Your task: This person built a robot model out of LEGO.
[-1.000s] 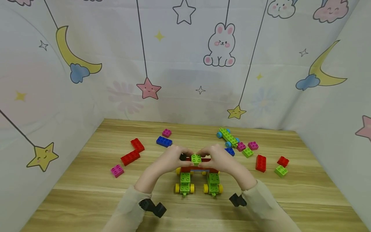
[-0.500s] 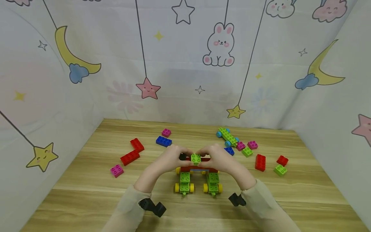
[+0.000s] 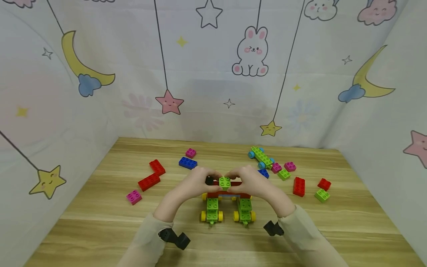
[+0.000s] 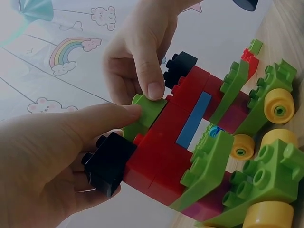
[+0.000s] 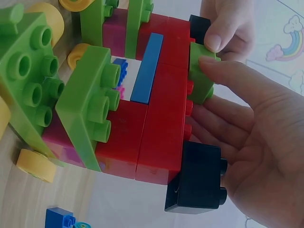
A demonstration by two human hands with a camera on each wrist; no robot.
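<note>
My left hand [image 3: 197,183] and right hand [image 3: 250,181] meet over a block vehicle, pinching a lime-green brick [image 3: 225,183] between thumbs and fingers. That brick sits on a wall of red bricks [image 4: 161,154], off the middle of its top as the right wrist view shows. A black brick [image 4: 110,159] stands at one end of the wall, beside my left fingers; another black brick [image 5: 199,173] stands at the other end, by my right palm. A blue strip [image 5: 148,69] shows in the red. Below are two green wheeled bases [image 3: 212,213] with yellow wheels [image 3: 253,216].
Red bricks [image 3: 149,181] and a pink brick [image 3: 134,197] lie on the wooden table [image 3: 100,230] at left. Behind is a blue brick [image 3: 188,162]. A lime car base [image 3: 261,157] with blue wheels stands back right, near more loose bricks. A printed cloth [image 3: 213,122] encloses the table.
Both hands keep the same pinch on the green brick, and the block vehicle stays in place. Only the head view has shifted very slightly.
</note>
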